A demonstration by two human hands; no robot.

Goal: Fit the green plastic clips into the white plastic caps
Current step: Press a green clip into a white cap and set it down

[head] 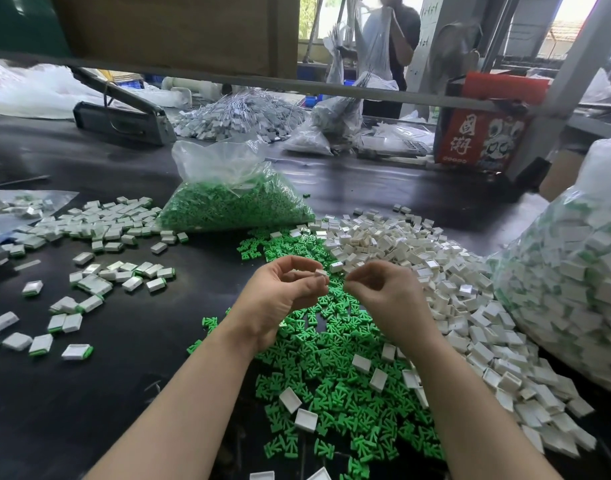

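Head view: at frame centre my left hand (283,289) pinches a cap (320,273); my right hand (380,289) is curled, contents hidden. With clips (332,362) below, a skewed clip could jam or drop.

right hand (378,289) grip contents hidden; bag of assembled caps (571,271) cut off right

White characters "国潮" on the red box (477,136)
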